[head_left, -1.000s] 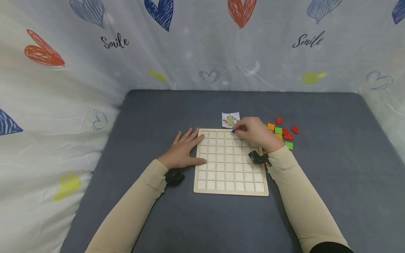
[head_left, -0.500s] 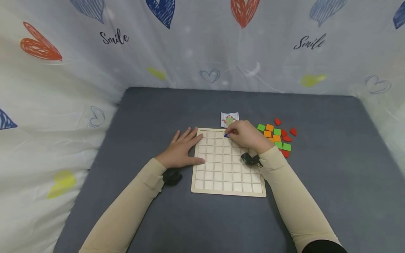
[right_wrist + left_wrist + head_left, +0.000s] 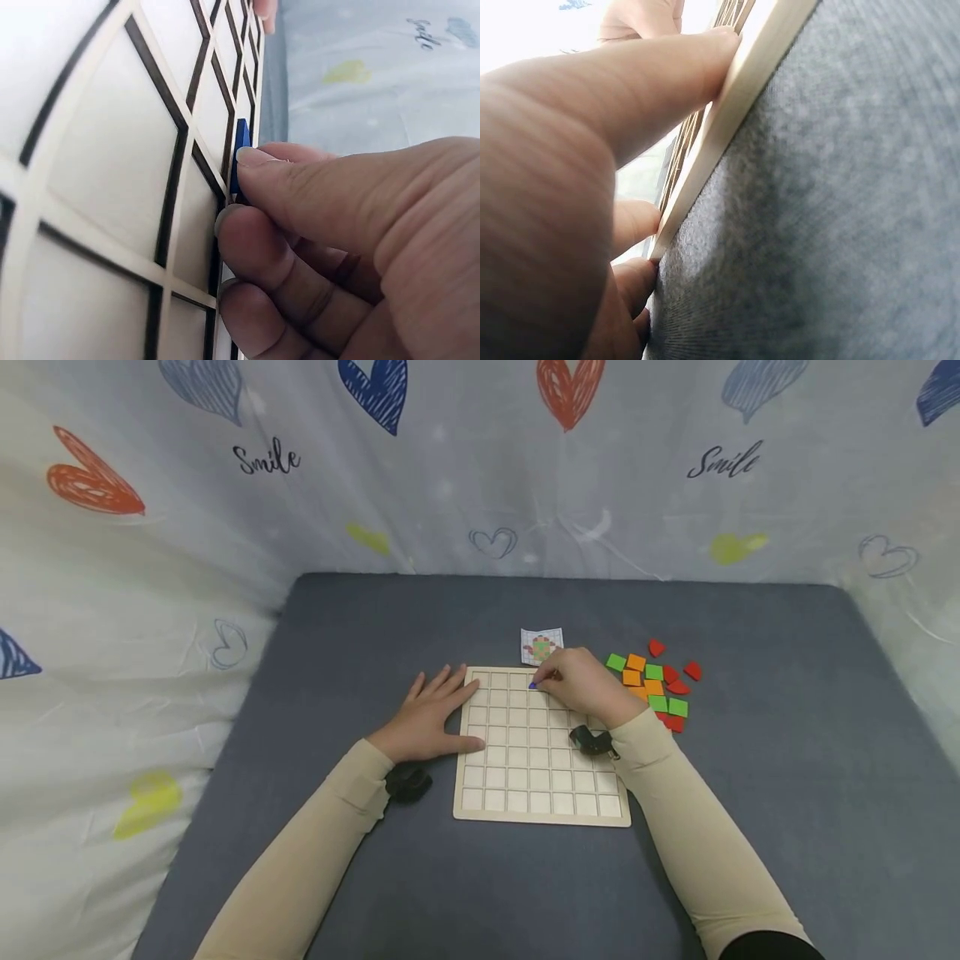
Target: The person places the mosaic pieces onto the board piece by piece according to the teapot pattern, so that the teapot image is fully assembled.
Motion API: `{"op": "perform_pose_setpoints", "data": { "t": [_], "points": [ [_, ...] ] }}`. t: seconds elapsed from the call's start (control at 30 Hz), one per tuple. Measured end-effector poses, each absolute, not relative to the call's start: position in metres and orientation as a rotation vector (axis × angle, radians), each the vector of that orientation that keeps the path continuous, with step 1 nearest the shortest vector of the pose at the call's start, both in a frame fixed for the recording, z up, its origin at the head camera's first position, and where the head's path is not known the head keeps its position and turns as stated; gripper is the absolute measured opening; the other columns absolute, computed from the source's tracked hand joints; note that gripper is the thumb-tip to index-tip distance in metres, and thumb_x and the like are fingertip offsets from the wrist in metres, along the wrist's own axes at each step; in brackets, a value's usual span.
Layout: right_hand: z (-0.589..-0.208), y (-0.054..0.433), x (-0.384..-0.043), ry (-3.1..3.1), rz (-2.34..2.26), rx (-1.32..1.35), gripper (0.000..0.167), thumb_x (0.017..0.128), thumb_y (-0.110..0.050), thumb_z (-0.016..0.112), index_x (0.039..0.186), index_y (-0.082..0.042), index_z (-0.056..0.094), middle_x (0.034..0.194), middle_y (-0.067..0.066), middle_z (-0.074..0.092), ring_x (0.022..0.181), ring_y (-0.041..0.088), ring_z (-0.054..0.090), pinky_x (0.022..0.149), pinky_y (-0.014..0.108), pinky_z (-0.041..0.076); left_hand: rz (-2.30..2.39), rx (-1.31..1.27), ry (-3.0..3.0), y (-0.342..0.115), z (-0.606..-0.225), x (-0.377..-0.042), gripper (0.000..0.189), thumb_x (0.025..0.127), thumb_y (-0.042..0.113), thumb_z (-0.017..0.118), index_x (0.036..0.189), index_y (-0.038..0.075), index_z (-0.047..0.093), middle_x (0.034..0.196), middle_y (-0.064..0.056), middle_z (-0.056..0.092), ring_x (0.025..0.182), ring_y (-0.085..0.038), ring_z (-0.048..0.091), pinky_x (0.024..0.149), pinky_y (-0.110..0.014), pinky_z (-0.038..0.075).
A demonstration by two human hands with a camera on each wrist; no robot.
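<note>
A pale wooden grid board [image 3: 517, 760] lies on the dark grey table. My left hand [image 3: 431, 718] rests on its left edge, fingers spread, with the thumb on the frame; in the left wrist view the thumb [image 3: 667, 75] touches the board's rim [image 3: 720, 127]. Near the far edge my right hand [image 3: 588, 685] pinches a small blue piece [image 3: 242, 142] between thumb and fingers, held at the grid cells. Most of the piece is covered by the fingertips; its full shape cannot be told. Just beyond the board lies a small printed card [image 3: 540, 643] with a coloured pattern, partly behind the right hand.
Right of the board lie loose green squares [image 3: 654, 672], orange squares [image 3: 632, 677] and red pieces [image 3: 677, 687], some hidden behind the right forearm. A white curtain [image 3: 450, 485] printed with hearts hangs behind the table [image 3: 375, 618].
My right hand has moved a little left along the board's far rows with the blue piece, uncovering more loose pieces. My left hand stays on the board's edge.
</note>
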State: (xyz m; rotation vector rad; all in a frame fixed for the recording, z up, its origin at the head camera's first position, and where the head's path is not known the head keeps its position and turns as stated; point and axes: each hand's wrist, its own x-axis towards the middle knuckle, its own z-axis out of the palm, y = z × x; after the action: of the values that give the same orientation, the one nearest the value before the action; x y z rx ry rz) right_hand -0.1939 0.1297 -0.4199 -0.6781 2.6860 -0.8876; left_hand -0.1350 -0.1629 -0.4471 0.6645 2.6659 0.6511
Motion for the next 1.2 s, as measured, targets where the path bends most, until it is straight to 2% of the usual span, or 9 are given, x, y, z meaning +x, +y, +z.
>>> {"op": "perform_pose_setpoints", "data": {
  "t": [0.1,0.27,0.5,0.83,1.07,1.2],
  "points": [
    [-0.421,0.130,-0.193,2.682,-0.895,-0.687,0.015,0.099,-0.006,0.071,0.105,-0.009,0.084,0.109,0.008,0.077,0.100,0.025,0.071,0.083,0.041,0.059,0.642,0.659,2.671,-0.163,-0.449,-0.135,0.103,0.092,0.068,0.070,0.170,0.020,0.021,0.177,-0.003,0.003,0.164,-0.028,-0.004,0.128,-0.057,-0.013],
    [-0.422,0.131,-0.193,2.689,-0.898,-0.702,0.014,0.098,-0.005,0.074,0.106,-0.009,0.085,0.107,0.007,0.075,0.097,0.024,0.069,0.082,0.040,0.058,0.650,0.662,2.673,-0.163,-0.449,-0.134,0.103,0.092,0.067,0.070,0.170,0.020,0.021,0.177,-0.003,0.002,0.164,-0.028,-0.005,0.128,-0.056,-0.014],
    [-0.414,0.138,-0.193,2.636,-0.894,-0.643,0.032,0.098,-0.013,0.075,0.130,-0.008,0.073,0.106,0.008,0.073,0.090,0.023,0.066,0.080,0.041,0.056,0.654,0.667,2.670,-0.164,-0.447,-0.134,0.103,0.092,0.066,0.070,0.170,0.020,0.021,0.177,-0.003,0.002,0.164,-0.028,-0.005,0.128,-0.055,-0.014],
    [-0.403,0.172,-0.193,2.678,-0.862,-0.552,0.029,0.102,-0.013,0.068,0.128,0.000,0.073,0.115,0.017,0.073,0.102,0.031,0.068,0.088,0.048,0.056,0.653,0.642,2.671,-0.165,-0.448,-0.130,0.103,0.092,0.066,0.071,0.170,0.020,0.020,0.177,-0.004,0.001,0.164,-0.028,-0.005,0.128,-0.056,-0.014],
    [-0.401,0.207,-0.186,2.746,-0.822,-0.416,0.027,0.103,-0.013,0.066,0.126,-0.002,0.075,0.114,0.017,0.072,0.090,0.029,0.066,0.076,0.042,0.055,0.679,0.657,2.668,-0.161,-0.446,-0.133,0.103,0.092,0.067,0.070,0.170,0.020,0.021,0.177,-0.003,0.002,0.164,-0.027,-0.006,0.129,-0.054,-0.014],
    [-0.400,0.221,-0.180,2.806,-0.811,-0.371,0.027,0.103,-0.013,0.067,0.126,0.000,0.075,0.118,0.021,0.072,0.092,0.032,0.067,0.078,0.045,0.055,0.651,0.661,2.663,-0.163,-0.445,-0.134,0.103,0.092,0.068,0.069,0.170,0.020,0.021,0.177,-0.002,0.001,0.164,-0.027,-0.006,0.128,-0.055,-0.014]
  ]
}}
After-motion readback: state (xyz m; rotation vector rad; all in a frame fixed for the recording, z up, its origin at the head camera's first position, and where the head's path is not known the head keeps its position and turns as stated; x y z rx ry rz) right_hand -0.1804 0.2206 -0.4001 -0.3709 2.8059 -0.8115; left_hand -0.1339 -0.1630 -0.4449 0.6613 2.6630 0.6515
